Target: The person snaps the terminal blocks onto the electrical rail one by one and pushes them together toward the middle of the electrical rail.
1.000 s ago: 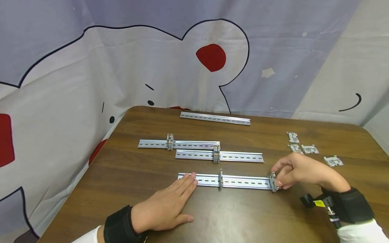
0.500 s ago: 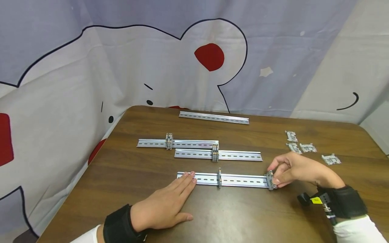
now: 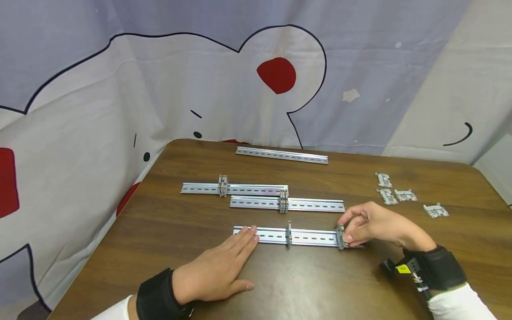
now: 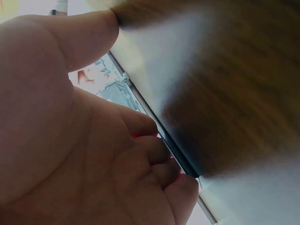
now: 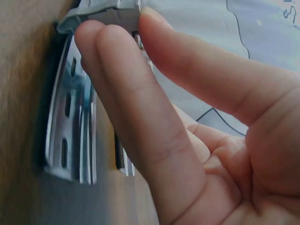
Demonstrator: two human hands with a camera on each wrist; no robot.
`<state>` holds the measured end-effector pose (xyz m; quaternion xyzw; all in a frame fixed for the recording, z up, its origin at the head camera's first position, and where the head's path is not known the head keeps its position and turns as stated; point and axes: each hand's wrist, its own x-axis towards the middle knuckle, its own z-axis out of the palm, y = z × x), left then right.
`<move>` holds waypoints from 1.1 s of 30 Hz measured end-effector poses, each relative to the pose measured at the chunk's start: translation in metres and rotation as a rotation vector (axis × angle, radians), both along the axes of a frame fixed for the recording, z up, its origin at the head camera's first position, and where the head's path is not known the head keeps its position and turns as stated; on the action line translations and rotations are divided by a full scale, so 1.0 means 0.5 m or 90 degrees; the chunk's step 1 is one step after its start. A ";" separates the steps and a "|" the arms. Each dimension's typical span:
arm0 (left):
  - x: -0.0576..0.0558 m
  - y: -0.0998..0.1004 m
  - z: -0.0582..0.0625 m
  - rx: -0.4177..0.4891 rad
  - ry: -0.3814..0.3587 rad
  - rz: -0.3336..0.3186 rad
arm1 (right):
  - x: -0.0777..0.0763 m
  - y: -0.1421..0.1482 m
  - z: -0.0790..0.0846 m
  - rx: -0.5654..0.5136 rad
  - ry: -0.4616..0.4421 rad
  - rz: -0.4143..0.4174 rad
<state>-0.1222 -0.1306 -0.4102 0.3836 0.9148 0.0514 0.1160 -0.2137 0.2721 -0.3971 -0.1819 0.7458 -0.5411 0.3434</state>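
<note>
Here's the right hand [image 3: 378, 226], its grip closed in a pinch, thumb and fingertips on a grey, plastic-looking block [image 3: 341, 236] that stands astride a silver, slotted metal rail [image 3: 314, 238] towards its right end. One piece or several pressed together? Can't tell, nor whether it's fully clipped on. Over on the left end, the left hand [image 3: 220, 266] has its grip released, fingers laid straight across the metal. Between the two, a single slim grey block [image 3: 289, 234] stands upright on that same rail, well apart from the pinched one.

Just beyond, two more finished-looking strips: the nearer silver rail [image 3: 316, 205] carries a tight grey cluster [image 3: 283, 201] about midway, and the silver rail behind it [image 3: 256, 190] has its own grey cluster [image 3: 222, 186] left of centre. Further back lies a bare silver rail [image 3: 282, 155], nothing mounted. And out right on the brown wood-grain counter [image 3: 304, 280], four pale grey loose blocks [image 3: 406, 195] lie flat. So, on my reading: two rails loaded, the front one partly filled, the back one unstarted, four blocks unmounted.
</note>
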 end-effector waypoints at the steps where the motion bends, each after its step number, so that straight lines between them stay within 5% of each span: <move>1: 0.000 0.000 0.000 0.001 -0.001 0.000 | 0.001 -0.004 0.001 0.002 -0.002 -0.005; 33: 0.000 0.001 0.003 -0.004 -0.003 -0.006 | 0.012 -0.120 -0.017 -0.035 -0.013 -0.062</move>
